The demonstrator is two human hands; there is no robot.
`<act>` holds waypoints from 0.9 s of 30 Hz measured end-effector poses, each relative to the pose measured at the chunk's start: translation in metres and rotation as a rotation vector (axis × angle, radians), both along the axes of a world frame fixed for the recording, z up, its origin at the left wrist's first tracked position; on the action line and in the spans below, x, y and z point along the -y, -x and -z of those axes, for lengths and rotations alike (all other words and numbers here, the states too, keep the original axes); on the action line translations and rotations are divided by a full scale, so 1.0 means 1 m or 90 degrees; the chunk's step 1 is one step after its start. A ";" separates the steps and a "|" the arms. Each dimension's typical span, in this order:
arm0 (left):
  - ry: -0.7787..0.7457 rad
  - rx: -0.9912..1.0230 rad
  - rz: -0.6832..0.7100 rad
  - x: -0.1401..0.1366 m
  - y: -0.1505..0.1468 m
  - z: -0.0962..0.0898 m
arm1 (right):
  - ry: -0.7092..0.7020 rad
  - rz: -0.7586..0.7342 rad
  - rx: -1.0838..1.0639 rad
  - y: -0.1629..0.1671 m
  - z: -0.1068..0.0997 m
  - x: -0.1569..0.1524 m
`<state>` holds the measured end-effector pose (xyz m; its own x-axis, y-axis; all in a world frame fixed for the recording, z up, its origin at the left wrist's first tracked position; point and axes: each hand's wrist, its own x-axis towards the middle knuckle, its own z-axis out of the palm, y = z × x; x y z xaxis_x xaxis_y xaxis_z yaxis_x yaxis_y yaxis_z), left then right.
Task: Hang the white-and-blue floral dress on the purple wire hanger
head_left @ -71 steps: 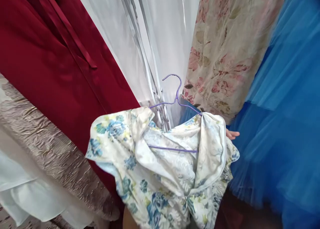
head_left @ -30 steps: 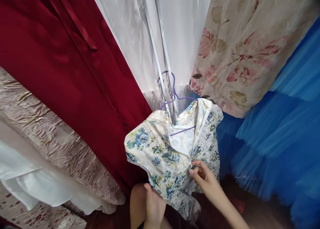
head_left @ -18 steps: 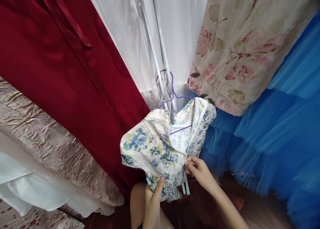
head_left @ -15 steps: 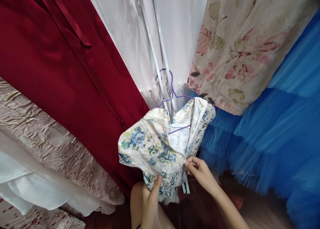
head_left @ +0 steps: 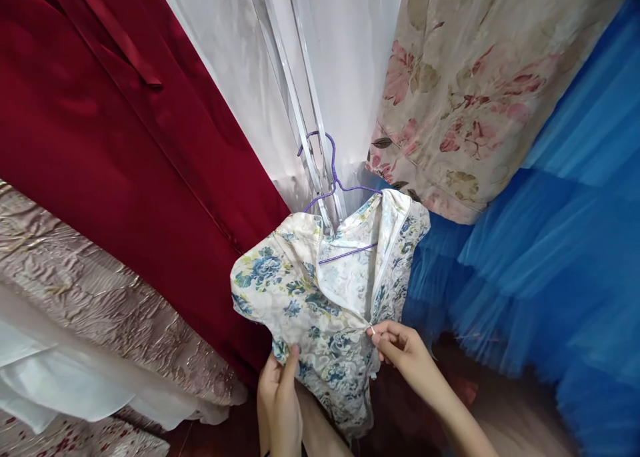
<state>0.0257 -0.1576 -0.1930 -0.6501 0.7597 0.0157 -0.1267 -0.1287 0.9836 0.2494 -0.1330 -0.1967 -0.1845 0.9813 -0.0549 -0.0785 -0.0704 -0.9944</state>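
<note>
A short-sleeved blouse [head_left: 310, 297], cream with blue and green flowers, hangs on a purple wire hanger [head_left: 336, 177]. Its neck opening gapes and narrows downward to a point, showing the pale lining and the hanger's lower bar. My left hand [head_left: 281, 390] is closed on the blouse's side edge below the sleeve, thumb on the front of the cloth. At the bottom of the opening, my right hand [head_left: 400, 347] pinches a small whitish zipper pull [head_left: 372, 330]. The blouse's lower part drapes over my leg, partly hiding it.
Two metal rails [head_left: 300, 97] run down behind the hanger, before a white cloth [head_left: 350, 57]. A red satin garment [head_left: 150, 144] hangs to the left, with a textured pinkish one [head_left: 100, 297] beyond it. On the right hang a pink-flowered garment [head_left: 460, 97] and blue tulle [head_left: 540, 270].
The blouse's lower part has spread out and hangs lower. My left hand has shifted left with the side edge, while my right hand stays pinched at the opening. The whole view has drifted slightly.
</note>
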 end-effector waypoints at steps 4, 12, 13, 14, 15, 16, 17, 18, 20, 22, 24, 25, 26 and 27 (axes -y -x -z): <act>-0.131 -0.101 -0.172 0.005 -0.008 0.008 | 0.003 0.015 0.005 -0.001 -0.002 0.007; -0.089 -0.447 0.275 -0.004 -0.055 0.014 | 0.014 -0.009 -0.034 0.001 -0.019 0.016; -0.083 -0.460 0.308 -0.007 -0.062 0.014 | 0.010 -0.012 -0.037 0.002 -0.020 0.016; -0.083 -0.462 0.323 -0.010 -0.068 0.013 | 0.005 -0.013 -0.037 0.002 -0.020 0.017; -0.087 -0.457 0.326 -0.013 -0.074 0.013 | -0.001 -0.011 -0.038 0.003 -0.020 0.017; -0.091 -0.449 0.326 -0.015 -0.079 0.014 | -0.004 -0.008 -0.041 0.004 -0.020 0.018; -0.095 -0.441 0.323 -0.016 -0.082 0.016 | -0.005 -0.004 -0.045 0.005 -0.020 0.019; -0.099 -0.434 0.318 -0.017 -0.085 0.018 | -0.003 0.002 -0.050 0.006 -0.020 0.019; -0.102 -0.426 0.305 -0.016 -0.088 0.024 | 0.005 0.016 -0.062 0.010 -0.019 0.020; -0.102 -0.429 0.288 -0.014 -0.088 0.028 | 0.013 0.027 -0.068 0.013 -0.019 0.021; -0.102 -0.440 0.278 -0.011 -0.088 0.030 | 0.016 0.032 -0.068 0.015 -0.019 0.020; -0.102 -0.446 0.277 -0.010 -0.088 0.029 | 0.017 0.034 -0.069 0.016 -0.020 0.020; -0.102 -0.454 0.279 -0.009 -0.087 0.028 | 0.019 0.036 -0.071 0.016 -0.021 0.019; -0.101 -0.463 0.284 -0.009 -0.087 0.026 | 0.023 0.038 -0.077 0.016 -0.022 0.017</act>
